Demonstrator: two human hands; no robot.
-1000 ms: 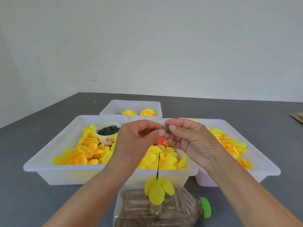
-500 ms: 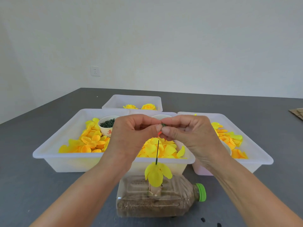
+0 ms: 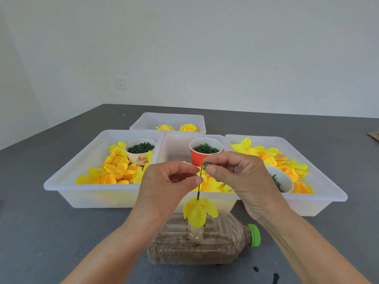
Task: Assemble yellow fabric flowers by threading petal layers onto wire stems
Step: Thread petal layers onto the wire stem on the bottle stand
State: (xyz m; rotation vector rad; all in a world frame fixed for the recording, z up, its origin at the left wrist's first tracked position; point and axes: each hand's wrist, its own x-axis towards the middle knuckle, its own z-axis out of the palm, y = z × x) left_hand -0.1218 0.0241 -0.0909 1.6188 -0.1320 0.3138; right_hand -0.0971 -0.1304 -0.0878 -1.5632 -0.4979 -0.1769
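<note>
A thin dark green wire stem (image 3: 199, 187) stands upright from a sand-filled plastic bottle (image 3: 196, 242) lying on its side. A yellow petal layer (image 3: 198, 212) sits low on the stem. My left hand (image 3: 166, 187) pinches the stem partway up with thumb and forefinger. My right hand (image 3: 240, 179) pinches a small green plastic ring piece (image 3: 205, 165) at the stem's top tip. Loose yellow petals (image 3: 117, 171) fill the left tray (image 3: 67, 187), and more petals (image 3: 285, 162) lie in the right tray (image 3: 320, 197).
A white cup of dark green pieces (image 3: 140, 150) and a red cup of green rings (image 3: 206, 151) stand in the trays. Another white bowl (image 3: 282, 180) sits behind my right hand. A far tray (image 3: 147, 121) holds two finished yellow flowers (image 3: 187, 128). The grey tabletop surrounds everything.
The view has tipped up and my hands have parted a little. The green ring piece in my right hand has come to the stem's tip, with my left hand pinching lower on the stem.
</note>
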